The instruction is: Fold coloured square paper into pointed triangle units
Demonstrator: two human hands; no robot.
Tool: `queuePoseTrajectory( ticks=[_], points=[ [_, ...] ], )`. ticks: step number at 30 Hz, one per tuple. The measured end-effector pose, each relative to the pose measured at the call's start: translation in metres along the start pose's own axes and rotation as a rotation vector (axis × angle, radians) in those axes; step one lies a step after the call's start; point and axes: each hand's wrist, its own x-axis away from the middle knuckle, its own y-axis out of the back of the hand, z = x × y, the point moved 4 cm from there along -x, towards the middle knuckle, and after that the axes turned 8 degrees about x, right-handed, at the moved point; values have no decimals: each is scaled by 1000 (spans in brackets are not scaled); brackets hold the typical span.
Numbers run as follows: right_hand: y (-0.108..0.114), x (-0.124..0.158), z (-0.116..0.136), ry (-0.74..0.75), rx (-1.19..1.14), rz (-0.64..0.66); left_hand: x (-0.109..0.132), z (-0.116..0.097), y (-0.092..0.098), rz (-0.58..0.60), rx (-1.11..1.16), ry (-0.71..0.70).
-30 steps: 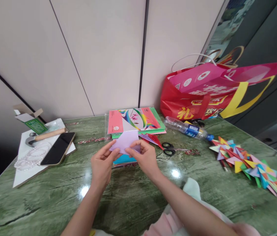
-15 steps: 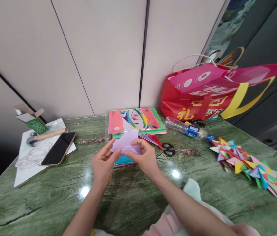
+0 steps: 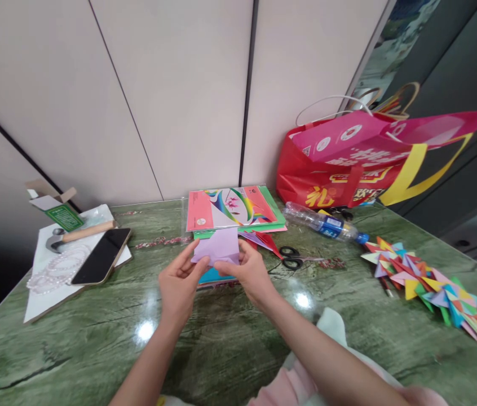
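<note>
A partly folded sheet of purple paper [image 3: 218, 247] is held up between my two hands above the table. My left hand [image 3: 182, 276] pinches its left edge between thumb and fingers. At the other side, my right hand [image 3: 250, 272] grips the lower right corner, thumb in front and the fingers behind. Just beyond the paper lies a stack of coloured paper with a pink cover [image 3: 234, 208]. Under the purple paper, a blue sheet [image 3: 215, 276] shows in part. Red and purple folded pieces [image 3: 266, 242] rest right of my right hand, beside black-handled scissors [image 3: 292, 258].
On the left, a white board [image 3: 38, 301] carries a phone [image 3: 102, 256], a hammer [image 3: 82, 232], beads [image 3: 58, 269] and a green box [image 3: 63, 215]. To the right are a plastic bottle [image 3: 327, 223], a red bag [image 3: 340, 163] and a cluster of colourful folded paper [image 3: 427, 282].
The fingers of my right hand have slipped from the front of the purple paper to behind its right edge. My left hand keeps its pinch almost unmoved.
</note>
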Motion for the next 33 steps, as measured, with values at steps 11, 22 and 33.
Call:
queuePoseTrajectory(
  ticks=[11, 22, 33],
  points=[
    [0, -1, -9, -91, -32, 29, 4, -5, -3, -10, -116, -51],
    [2, -1, -10, -214, -71, -2, 2, -5, -4, 35, -99, -29],
    [4, -2, -16, -301, -51, 12, 3, -3, -3, 42, -162, -16]
  ],
)
